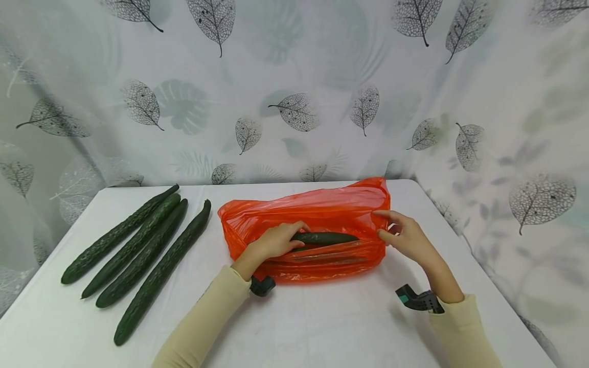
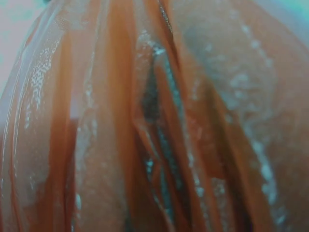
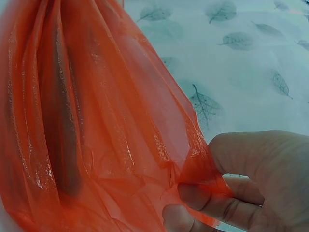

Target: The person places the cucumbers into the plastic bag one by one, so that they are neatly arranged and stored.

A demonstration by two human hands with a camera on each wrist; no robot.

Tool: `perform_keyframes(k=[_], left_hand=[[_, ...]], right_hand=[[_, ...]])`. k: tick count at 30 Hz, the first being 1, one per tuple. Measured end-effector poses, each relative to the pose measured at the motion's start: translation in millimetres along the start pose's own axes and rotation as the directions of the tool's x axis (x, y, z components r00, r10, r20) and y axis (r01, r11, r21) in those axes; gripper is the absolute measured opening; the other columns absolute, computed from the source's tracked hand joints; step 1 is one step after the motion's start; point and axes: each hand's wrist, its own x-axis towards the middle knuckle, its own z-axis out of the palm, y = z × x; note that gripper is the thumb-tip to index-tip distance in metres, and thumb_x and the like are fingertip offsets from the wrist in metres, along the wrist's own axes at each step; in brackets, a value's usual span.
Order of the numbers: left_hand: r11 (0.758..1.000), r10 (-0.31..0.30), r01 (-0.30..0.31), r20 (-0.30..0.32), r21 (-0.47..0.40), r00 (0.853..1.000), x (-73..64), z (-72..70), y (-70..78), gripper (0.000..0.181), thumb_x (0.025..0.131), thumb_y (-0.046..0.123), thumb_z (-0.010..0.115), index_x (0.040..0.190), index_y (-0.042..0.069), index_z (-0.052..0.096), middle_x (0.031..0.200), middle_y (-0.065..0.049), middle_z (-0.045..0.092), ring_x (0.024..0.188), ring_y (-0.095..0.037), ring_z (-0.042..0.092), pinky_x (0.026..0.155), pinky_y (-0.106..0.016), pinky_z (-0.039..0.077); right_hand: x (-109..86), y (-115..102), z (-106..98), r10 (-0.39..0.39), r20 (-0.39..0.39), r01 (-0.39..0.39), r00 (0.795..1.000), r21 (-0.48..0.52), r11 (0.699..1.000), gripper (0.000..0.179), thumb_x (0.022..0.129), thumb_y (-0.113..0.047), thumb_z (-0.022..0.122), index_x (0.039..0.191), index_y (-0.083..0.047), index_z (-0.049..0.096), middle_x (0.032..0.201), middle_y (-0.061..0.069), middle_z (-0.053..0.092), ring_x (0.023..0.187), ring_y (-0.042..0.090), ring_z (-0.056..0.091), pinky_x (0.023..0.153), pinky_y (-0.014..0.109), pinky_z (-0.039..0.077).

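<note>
A red plastic bag (image 1: 317,209) lies on its side with its opening toward me. Inside the opening rests a dark green cucumber (image 1: 329,238), with part of another green shape below it. My left hand (image 1: 274,241) reaches into the bag and grips the cucumber's left end, which its fingers hide. At the bag's right edge, my right hand (image 1: 407,236) pinches the thin plastic. The right wrist view shows the right thumb and fingers on the bag's edge (image 3: 193,164). Folds of the bag (image 2: 106,121) fill the left wrist view and hide the left fingers.
Several long cucumbers (image 1: 161,276) lie side by side, slanted, on the left of the white table (image 1: 313,327). A leaf-patterned curtain (image 1: 294,61) hangs behind the table and along its sides. Dark bands (image 1: 263,286) sit on both wrists.
</note>
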Motion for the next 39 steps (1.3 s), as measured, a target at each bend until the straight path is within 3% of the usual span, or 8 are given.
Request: perform_keyframes(k=[7, 19, 25, 34, 39], left_hand=[[1.000, -0.009, 0.009, 0.017, -0.002, 1.000, -2.3, -2.1, -1.6, 0.037, 0.095, 0.021, 0.064, 0.131, 0.014, 0.056, 0.121, -0.007, 0.064, 0.107, -0.022, 0.061, 0.097, -0.043, 0.049], [0.999, 0.023, -0.023, -0.006, 0.036, 1.000, -11.0, -5.6, -0.8, 0.038, 0.096, 0.019, 0.063, 0.132, 0.009, 0.059, 0.130, -0.008, 0.061, 0.121, -0.025, 0.057, 0.104, -0.042, 0.044], [0.994, 0.065, -0.059, -0.058, 0.095, 0.996, -18.4, -4.9, 0.9, 0.028, 0.098, 0.017, 0.060, 0.124, 0.009, 0.064, 0.125, -0.008, 0.064, 0.118, -0.025, 0.058, 0.101, -0.042, 0.046], [0.990, 0.075, -0.056, -0.142, 0.131, 0.987, -28.7, -3.8, 4.6, 0.024, 0.097, 0.020, 0.062, 0.118, 0.011, 0.068, 0.119, -0.006, 0.067, 0.111, -0.022, 0.063, 0.095, -0.041, 0.051], [0.991, 0.099, -0.072, -0.244, 0.115, 0.965, -33.0, -6.1, 8.0, 0.024, 0.095, 0.019, 0.064, 0.118, 0.012, 0.068, 0.117, -0.004, 0.068, 0.108, -0.021, 0.064, 0.091, -0.040, 0.053]], right_hand=[[0.6, 0.0, 0.7, 0.001, 0.000, -0.001, 1.000, 0.003, 1.000, 0.043, 0.091, -0.001, 0.059, 0.132, 0.008, 0.053, 0.092, 0.016, 0.057, 0.074, 0.024, 0.053, 0.057, 0.025, 0.050], [0.5, -0.6, -0.5, -0.007, 0.010, 0.007, 1.000, -0.011, 1.000, 0.041, 0.092, -0.002, 0.059, 0.132, 0.007, 0.054, 0.093, 0.015, 0.056, 0.076, 0.024, 0.053, 0.057, 0.024, 0.050], [0.2, 1.1, 1.4, -0.017, 0.002, 0.017, 1.000, -0.019, 1.000, 0.040, 0.091, -0.001, 0.059, 0.131, 0.007, 0.055, 0.092, 0.015, 0.058, 0.074, 0.023, 0.053, 0.057, 0.025, 0.049], [0.2, 1.6, 3.5, -0.030, 0.004, 0.030, 1.000, -0.029, 0.999, 0.040, 0.091, -0.001, 0.059, 0.129, 0.008, 0.055, 0.092, 0.014, 0.058, 0.074, 0.023, 0.052, 0.057, 0.025, 0.049], [0.8, 2.4, 2.4, -0.036, 0.006, 0.037, 0.999, -0.037, 0.999, 0.039, 0.091, -0.001, 0.059, 0.129, 0.007, 0.056, 0.092, 0.015, 0.059, 0.074, 0.023, 0.053, 0.058, 0.024, 0.050]])
